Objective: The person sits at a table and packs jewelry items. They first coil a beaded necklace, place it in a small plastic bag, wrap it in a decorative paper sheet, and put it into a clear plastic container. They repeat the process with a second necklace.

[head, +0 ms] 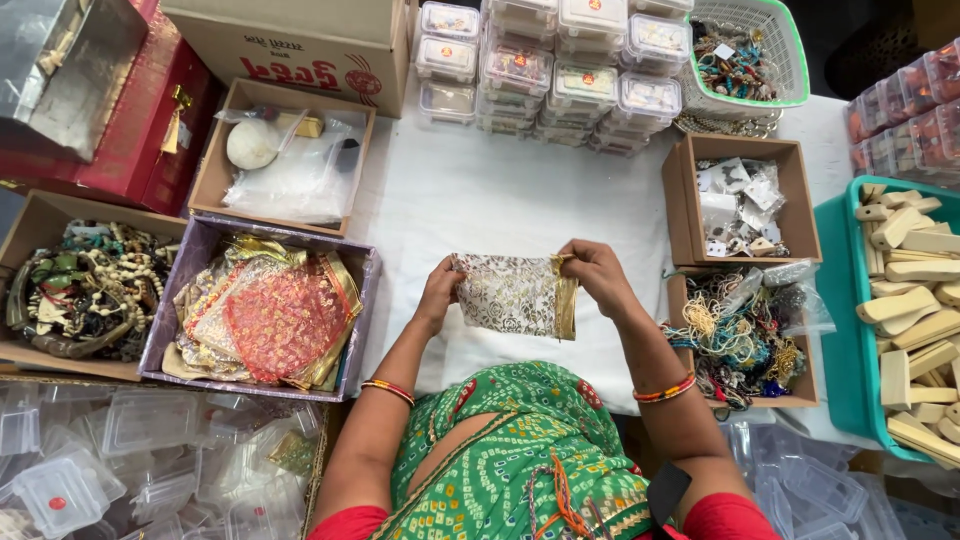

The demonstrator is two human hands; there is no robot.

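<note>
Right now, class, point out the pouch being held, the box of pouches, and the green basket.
Gold-patterned pouch (512,293), head view, middle of its fabric.
Purple box of pouches (196,243), head view, its top rim.
Green basket (792,50), head view, right wall.

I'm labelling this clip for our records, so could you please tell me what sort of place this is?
Probably a small packing table for gift or jewellery items: the hands hold a sheer patterned pouch, with a box of similar pouches, stacked clear containers and boxes of beads around.
</note>
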